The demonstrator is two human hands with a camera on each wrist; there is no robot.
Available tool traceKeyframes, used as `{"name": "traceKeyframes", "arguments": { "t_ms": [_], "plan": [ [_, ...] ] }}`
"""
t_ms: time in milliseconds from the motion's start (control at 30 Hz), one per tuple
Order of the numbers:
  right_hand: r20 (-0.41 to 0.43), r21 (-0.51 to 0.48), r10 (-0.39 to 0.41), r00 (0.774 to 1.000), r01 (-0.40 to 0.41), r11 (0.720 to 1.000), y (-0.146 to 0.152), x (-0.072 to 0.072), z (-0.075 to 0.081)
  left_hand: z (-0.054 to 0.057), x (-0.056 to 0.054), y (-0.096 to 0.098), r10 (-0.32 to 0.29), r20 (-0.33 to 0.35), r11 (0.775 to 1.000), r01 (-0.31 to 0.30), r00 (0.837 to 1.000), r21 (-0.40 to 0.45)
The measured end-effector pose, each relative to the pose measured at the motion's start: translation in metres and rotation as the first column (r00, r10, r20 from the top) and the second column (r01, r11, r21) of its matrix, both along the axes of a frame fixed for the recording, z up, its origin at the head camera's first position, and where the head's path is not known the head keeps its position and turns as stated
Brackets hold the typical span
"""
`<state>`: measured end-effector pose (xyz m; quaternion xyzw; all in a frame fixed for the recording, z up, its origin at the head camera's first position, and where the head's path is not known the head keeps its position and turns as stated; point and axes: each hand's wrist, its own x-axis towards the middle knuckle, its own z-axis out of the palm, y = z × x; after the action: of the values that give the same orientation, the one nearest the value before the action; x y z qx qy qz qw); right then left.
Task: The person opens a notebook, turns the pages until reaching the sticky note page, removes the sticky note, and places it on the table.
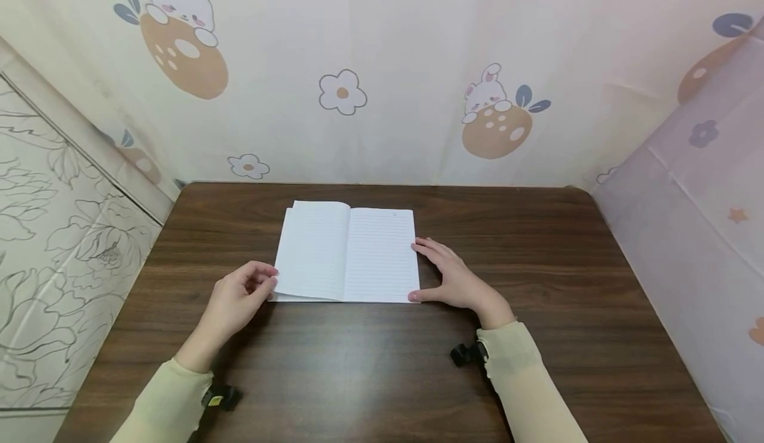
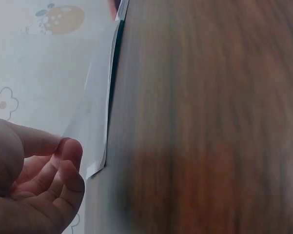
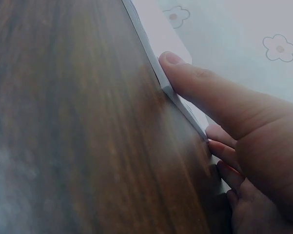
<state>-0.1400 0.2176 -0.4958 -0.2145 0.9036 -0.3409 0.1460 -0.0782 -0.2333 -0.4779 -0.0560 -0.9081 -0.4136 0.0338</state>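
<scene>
An open notebook (image 1: 382, 257) with lined white pages lies flat near the back middle of the table. At its left side, my left hand (image 1: 241, 297) pinches the outer edge of a left page (image 1: 310, 251) between thumb and finger. The left wrist view shows that page (image 2: 97, 97) raised a little above the sheets beneath. On the other side, my right hand (image 1: 456, 280) rests against the notebook's right edge, fingers spread. Its thumb (image 3: 185, 73) lies on the lower right corner, and the other fingertips touch the side edge.
The dark wood-grain table (image 1: 346, 370) extends in front of the notebook and to both sides. A curtain (image 1: 406, 71) printed with rabbits and flowers hangs behind it. A white panel with line-drawn flowers (image 1: 60, 251) stands at the left.
</scene>
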Motion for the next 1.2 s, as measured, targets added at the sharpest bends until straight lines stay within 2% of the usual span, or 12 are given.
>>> {"name": "traceKeyframes", "arguments": {
  "t_ms": [200, 433, 567, 833, 1200],
  "plan": [
    [-0.006, -0.014, 0.004, 1.000, -0.004, 1.000, 0.001, 0.000, 0.000, -0.001, -0.002, -0.004, -0.013, -0.017, 0.998, 0.012, 1.000, -0.067],
    [-0.011, -0.016, 0.004, 1.000, -0.004, 1.000, 0.001, 0.000, -0.001, 0.000, -0.006, -0.007, -0.087, 0.092, 0.983, 0.101, 0.992, -0.152],
    [-0.010, -0.015, 0.006, 1.000, -0.006, 1.000, 0.001, 0.000, -0.002, 0.000, -0.009, -0.008, -0.122, 0.123, 0.970, 0.145, 0.985, -0.194],
    [-0.011, -0.022, 0.030, 1.000, -0.030, 0.999, 0.000, 0.000, -0.002, 0.001, -0.012, -0.010, -0.122, 0.164, 0.962, 0.157, 0.979, -0.224],
    [-0.018, -0.017, 0.032, 0.999, -0.032, 0.999, 0.002, 0.000, -0.002, -0.001, -0.013, -0.011, -0.122, 0.157, 0.964, 0.155, 0.980, -0.217]
  ]
}}
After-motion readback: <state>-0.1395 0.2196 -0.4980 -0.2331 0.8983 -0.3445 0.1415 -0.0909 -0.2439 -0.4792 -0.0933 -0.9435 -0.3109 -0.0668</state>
